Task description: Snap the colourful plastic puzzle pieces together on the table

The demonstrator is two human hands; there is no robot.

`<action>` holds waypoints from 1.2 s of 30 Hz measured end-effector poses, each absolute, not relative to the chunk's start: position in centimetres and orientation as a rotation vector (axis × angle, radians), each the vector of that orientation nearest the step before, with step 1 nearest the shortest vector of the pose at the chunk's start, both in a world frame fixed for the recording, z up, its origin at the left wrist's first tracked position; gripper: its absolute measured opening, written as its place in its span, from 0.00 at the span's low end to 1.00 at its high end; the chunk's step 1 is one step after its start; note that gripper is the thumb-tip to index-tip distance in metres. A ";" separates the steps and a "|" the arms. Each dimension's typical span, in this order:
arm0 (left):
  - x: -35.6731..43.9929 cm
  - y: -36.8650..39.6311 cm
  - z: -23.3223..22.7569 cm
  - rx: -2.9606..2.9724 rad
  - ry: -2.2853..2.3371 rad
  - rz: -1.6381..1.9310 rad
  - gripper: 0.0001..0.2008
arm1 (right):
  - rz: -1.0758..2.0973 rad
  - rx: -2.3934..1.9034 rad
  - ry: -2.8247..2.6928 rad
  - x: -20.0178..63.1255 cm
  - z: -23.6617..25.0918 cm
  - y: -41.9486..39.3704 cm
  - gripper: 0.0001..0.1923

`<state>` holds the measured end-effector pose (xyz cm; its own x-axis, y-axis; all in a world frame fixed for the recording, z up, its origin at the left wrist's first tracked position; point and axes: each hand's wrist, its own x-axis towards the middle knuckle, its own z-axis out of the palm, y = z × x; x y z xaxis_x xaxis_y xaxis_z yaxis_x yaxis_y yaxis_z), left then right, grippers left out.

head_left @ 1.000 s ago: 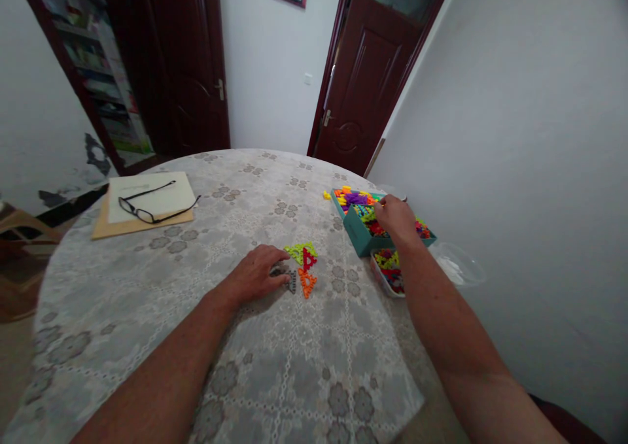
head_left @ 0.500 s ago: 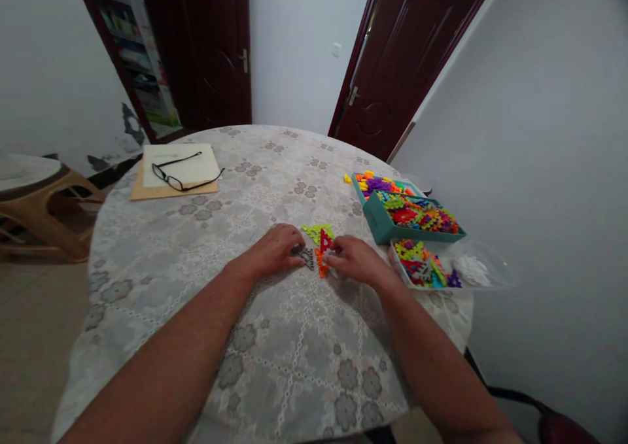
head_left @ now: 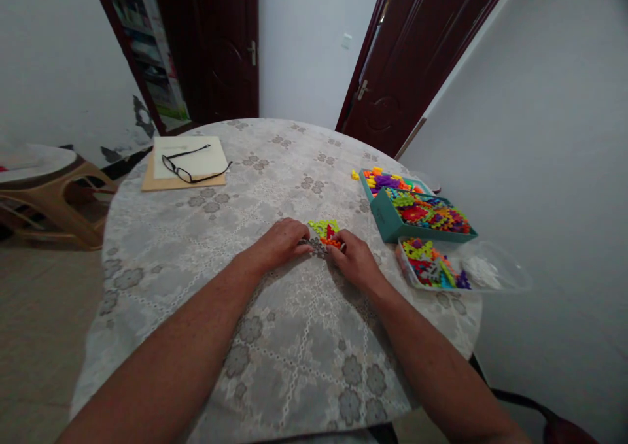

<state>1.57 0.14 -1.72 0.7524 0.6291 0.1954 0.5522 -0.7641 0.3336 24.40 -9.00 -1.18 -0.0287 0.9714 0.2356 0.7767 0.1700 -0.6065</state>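
A small cluster of flat plastic building pieces [head_left: 324, 232], yellow-green, red, orange and grey, lies on the lace-patterned tablecloth [head_left: 275, 339] in the middle of the round table. My left hand [head_left: 282, 241] rests palm down at the cluster's left side, fingertips pressing on the grey piece. My right hand [head_left: 354, 259] comes in from the right, its fingers closed on the orange and grey pieces. The two hands nearly meet over the cluster, which they partly hide.
A teal box [head_left: 392, 225] full of colourful pieces stands to the right, with a clear tray [head_left: 407, 271] of more pieces in front of it. Black glasses [head_left: 189, 164] lie on papers at the far left. A wooden stool [head_left: 53, 195] stands beside the table.
My right hand left the teal box, came down to the cluster and now grips pieces there. My left hand stayed on the grey piece. The view shifted lower and to the right.
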 end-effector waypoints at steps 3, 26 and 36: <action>1.6 -0.3 -1.1 2.696 0.929 0.410 0.12 | 0.251 -1.592 -1.903 24.3 -1.7 -8.9 0.07; 1.9 0.1 -2.0 2.488 0.953 0.432 0.07 | 0.509 -1.378 -2.027 24.6 -1.4 -9.0 0.11; 1.9 -0.4 -1.1 2.501 1.000 0.447 0.06 | 0.346 -1.308 -2.215 25.7 -0.9 -9.1 0.15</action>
